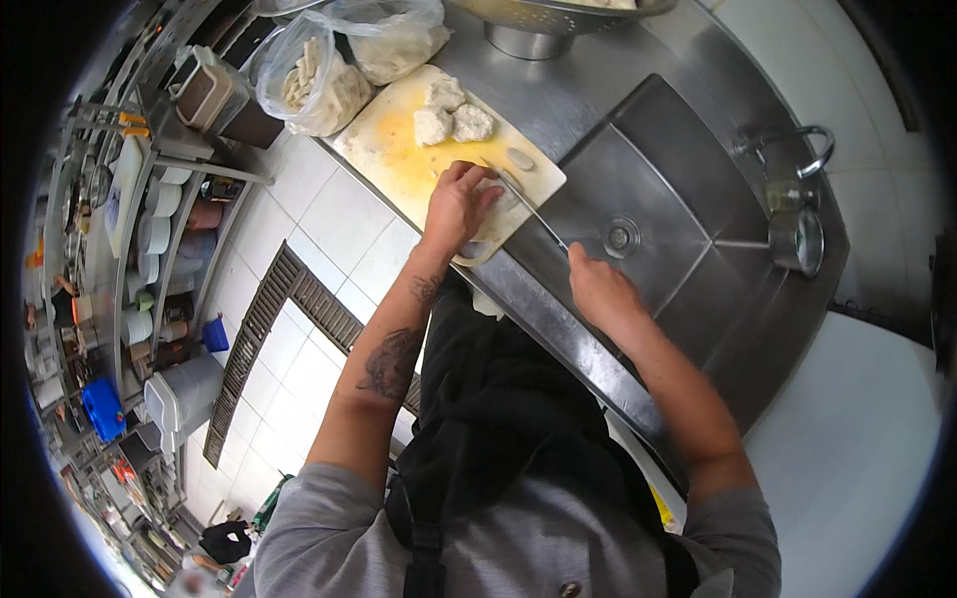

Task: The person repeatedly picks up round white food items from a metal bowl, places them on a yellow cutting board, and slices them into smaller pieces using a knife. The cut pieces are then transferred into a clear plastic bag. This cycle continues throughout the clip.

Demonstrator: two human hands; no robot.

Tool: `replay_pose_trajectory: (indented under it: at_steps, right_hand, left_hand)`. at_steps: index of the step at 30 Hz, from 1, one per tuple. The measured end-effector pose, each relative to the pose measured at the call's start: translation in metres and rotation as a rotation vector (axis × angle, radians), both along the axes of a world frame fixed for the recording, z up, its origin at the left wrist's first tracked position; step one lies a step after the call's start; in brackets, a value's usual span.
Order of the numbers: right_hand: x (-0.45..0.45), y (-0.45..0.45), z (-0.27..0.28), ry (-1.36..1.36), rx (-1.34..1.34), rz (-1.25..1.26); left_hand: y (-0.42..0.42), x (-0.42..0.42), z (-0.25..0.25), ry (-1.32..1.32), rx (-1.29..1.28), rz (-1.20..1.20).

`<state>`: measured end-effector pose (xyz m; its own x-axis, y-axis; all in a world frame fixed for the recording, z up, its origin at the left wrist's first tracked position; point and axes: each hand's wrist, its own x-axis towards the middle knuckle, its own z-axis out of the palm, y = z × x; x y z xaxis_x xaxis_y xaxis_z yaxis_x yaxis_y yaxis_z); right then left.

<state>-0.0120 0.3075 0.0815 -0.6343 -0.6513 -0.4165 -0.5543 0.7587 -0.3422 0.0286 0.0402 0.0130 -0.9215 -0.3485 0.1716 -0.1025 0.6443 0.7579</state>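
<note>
My right hand point(604, 288) grips the handle of a knife point(532, 211), whose blade reaches over the right part of a yellow-stained white cutting board point(400, 168). With bent fingers my left hand point(460, 205) holds a pale, whitish piece of food point(499, 203) on the board, beside the blade. A cut slice point(520, 158) lies flat just past the knife. Three rough whitish lumps of food point(472, 123) are grouped farther up the board. Whether the blade is in the held piece is hard to tell.
Two clear plastic bags point(329, 90) with pale pieces stand beyond the board. A metal colander point(568, 16) is at the top. Right of the board is a steel sink point(658, 187) with a faucet point(815, 149) and a small metal pot point(797, 241). Another person point(224, 542) is far off, lower left.
</note>
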Motion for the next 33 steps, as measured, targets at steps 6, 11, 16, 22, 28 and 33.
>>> replay_pose_trajectory:
  at_steps: [6, 11, 16, 22, 28, 33]
  right_hand:
    - [-0.006, -0.014, -0.022, -0.036, -0.018, -0.052]
    - [-0.010, -0.018, 0.013, 0.084, -0.001, -0.016]
    - [0.004, -0.011, 0.038, 0.147, 0.059, 0.045]
    - [0.011, -0.011, 0.044, 0.064, 0.105, 0.048]
    - [0.002, -0.024, 0.005, -0.018, 0.068, 0.023]
    - [-0.002, -0.024, -0.037, -0.021, -0.026, -0.027]
  left_hand:
    - [-0.003, 0.000, 0.000, 0.001, 0.021, -0.028]
    - [-0.015, 0.008, 0.003, -0.049, 0.127, -0.013]
    - [-0.017, 0.004, 0.005, -0.089, 0.067, -0.058]
    - [-0.020, 0.005, 0.001, -0.045, 0.079, -0.105]
    - [-0.015, 0.009, 0.001, -0.097, 0.119, -0.086]
    - [-0.017, 0.010, 0.003, -0.076, 0.133, -0.031]
